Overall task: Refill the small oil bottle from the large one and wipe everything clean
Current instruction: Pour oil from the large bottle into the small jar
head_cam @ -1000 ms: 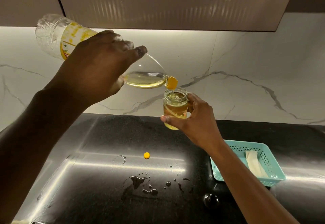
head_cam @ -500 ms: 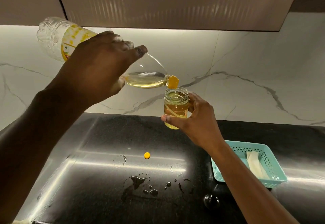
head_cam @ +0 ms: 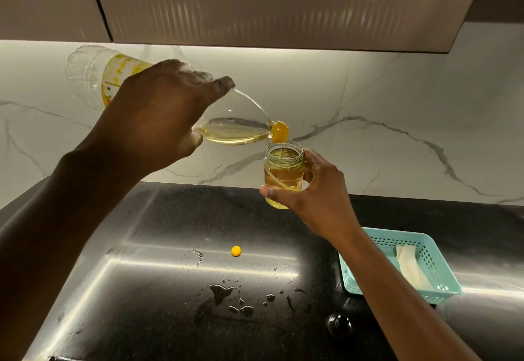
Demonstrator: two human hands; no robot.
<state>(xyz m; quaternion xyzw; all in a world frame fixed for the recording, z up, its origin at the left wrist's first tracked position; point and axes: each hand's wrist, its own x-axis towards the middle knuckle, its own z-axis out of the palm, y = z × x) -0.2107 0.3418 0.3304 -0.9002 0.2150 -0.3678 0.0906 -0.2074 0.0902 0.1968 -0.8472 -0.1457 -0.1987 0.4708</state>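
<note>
Oil streams from the tilted large bottle [head_cam: 235,122], gripped in the left hand [head_cam: 158,122], into the small bottle [head_cam: 283,173] the right hand [head_cam: 314,190] pinches above the worktop [head_cam: 170,218]. Pouring step; nearly full, so next level the large bottle, then wipe spills at 6 o'clock.

Oil level in small jar [head_cam: 283,173] higher; large bottle [head_cam: 235,122] tipped slightly steeper, emptier

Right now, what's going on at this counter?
A person is pouring oil. The left hand tips the large bottle so a thin stream falls into the small jar, held upright above the black counter by the right hand. The jar is mostly full. Spilled drops and a small yellow cap lie below; a teal basket holds a cloth.
</note>
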